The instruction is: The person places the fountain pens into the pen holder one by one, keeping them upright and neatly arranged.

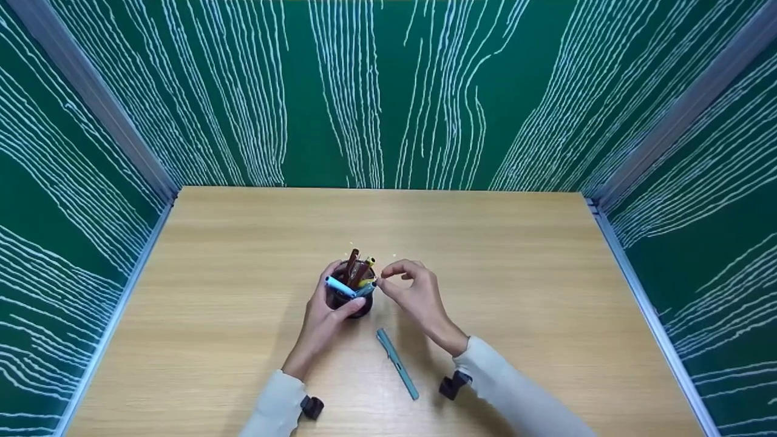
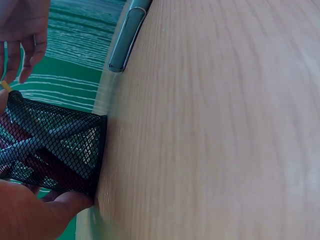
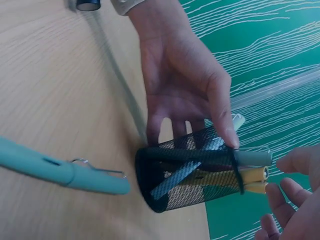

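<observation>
A black mesh pen cup (image 1: pixel 351 301) stands at the middle of the wooden table (image 1: pixel 516 273) with several pens in it, brown, yellow and light blue. My left hand (image 1: pixel 337 300) grips the cup; in the right wrist view the left hand (image 3: pixel 185 85) has its thumb along the cup (image 3: pixel 190 175) to the rim and its fingers behind it. My right hand (image 1: pixel 383 282) hovers at the rim with fingers loosely curled, just off the end of a grey-blue pen (image 3: pixel 252 159). Nothing shows between its fingers (image 3: pixel 295 162).
A teal pen (image 1: pixel 397 364) with a metal clip lies on the table just in front of the cup, between my forearms, also seen as the teal pen (image 3: pixel 60 170) in the right wrist view. Green patterned walls enclose the table on three sides.
</observation>
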A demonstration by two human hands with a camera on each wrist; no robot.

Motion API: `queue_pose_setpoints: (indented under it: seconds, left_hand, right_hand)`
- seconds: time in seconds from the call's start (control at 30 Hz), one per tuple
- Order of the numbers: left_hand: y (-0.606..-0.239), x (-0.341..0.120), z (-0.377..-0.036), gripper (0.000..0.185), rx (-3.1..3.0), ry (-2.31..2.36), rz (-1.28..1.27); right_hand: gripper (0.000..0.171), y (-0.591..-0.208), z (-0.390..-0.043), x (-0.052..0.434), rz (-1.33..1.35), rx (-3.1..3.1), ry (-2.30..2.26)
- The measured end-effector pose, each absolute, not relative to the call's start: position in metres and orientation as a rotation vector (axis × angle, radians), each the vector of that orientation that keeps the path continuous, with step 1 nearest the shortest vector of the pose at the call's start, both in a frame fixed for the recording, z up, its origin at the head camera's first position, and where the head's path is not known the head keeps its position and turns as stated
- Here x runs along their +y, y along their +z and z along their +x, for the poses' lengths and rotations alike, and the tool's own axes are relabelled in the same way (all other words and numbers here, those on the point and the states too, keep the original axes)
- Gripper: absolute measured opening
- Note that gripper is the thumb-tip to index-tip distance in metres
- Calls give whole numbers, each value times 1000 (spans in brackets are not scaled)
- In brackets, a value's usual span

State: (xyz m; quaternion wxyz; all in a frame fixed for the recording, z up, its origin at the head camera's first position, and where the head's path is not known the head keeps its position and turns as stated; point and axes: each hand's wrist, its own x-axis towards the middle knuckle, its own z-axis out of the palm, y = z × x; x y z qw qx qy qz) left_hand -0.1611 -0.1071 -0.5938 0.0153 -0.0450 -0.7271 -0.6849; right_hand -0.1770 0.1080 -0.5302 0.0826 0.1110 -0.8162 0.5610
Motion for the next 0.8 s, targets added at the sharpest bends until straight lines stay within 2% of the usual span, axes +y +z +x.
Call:
queue_pose_setpoints:
  seconds: [0.8]
  left_hand:
    - [-594,-108,-160,90,-2211,-2201,-184]
  right_hand:
    - [14,-568,-153,127,232,-2569,1691]
